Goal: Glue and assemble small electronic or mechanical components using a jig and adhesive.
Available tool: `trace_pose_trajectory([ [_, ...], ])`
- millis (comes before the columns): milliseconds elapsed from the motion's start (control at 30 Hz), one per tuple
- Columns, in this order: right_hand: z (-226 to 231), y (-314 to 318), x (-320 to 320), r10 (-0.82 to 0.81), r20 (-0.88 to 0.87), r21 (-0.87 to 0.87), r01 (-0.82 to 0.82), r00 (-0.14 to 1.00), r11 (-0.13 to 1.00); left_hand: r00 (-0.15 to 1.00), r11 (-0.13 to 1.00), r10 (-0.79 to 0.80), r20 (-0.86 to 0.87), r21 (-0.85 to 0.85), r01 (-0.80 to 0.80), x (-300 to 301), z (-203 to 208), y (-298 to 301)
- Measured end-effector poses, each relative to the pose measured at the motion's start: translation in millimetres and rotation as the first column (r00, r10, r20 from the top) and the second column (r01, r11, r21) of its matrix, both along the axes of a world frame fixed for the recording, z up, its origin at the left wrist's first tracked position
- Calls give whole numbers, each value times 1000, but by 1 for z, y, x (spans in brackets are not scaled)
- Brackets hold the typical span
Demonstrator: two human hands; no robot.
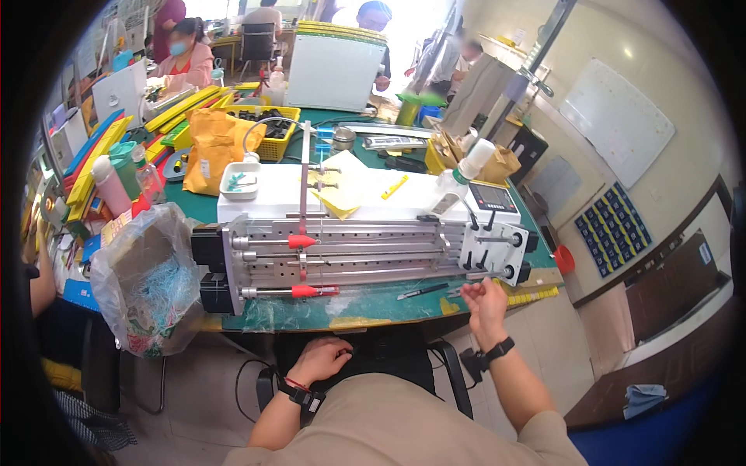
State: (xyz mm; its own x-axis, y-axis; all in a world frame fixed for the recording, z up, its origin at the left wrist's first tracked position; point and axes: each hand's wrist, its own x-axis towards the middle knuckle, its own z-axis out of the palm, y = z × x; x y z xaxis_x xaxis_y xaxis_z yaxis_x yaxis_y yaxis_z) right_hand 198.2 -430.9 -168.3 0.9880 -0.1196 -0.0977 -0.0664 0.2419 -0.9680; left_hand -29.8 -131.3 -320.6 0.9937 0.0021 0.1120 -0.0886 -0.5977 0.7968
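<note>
My left hand (322, 359) rests over my lap below the table's front edge, its fingers curled; whether anything is in them is hidden. At the table's right front edge, my right hand (486, 304) is raised with fingers bent together, and I cannot make out what is between them. Just left of it lies a small pair of pliers (454, 293). A dark craft knife (422, 291) lies farther left on the green mat. Behind both stands a metal rail machine (350, 252) with red-tipped rods (303, 241) and a white end plate (493, 256).
A plastic-lined bin (124, 287) with blue scraps hangs at the left. On the machine's white top are a small white tray (241, 181), yellow paper (342, 186) and a white bottle (451, 190). A control panel (493, 199) sits at the right. Other people work beyond.
</note>
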Motion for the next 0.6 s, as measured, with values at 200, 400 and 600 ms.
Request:
trace_pose_trajectory([
  [200, -18, 28, -19, 29, -81, 533, 18, 996, 846, 998, 998, -63, -28, -5, 63, 0, 6, -5],
  [400, -15, 39, -30, 13, -33, 551, 7, 999, 834, 997, 981, -37, 68, -186, 50, 0, 42, -9],
  [600, -13, 40, -36, 26, -34, 467, -7, 999, 884, 982, 921, -153, 110, -344, 183, 12, 98, -8],
])
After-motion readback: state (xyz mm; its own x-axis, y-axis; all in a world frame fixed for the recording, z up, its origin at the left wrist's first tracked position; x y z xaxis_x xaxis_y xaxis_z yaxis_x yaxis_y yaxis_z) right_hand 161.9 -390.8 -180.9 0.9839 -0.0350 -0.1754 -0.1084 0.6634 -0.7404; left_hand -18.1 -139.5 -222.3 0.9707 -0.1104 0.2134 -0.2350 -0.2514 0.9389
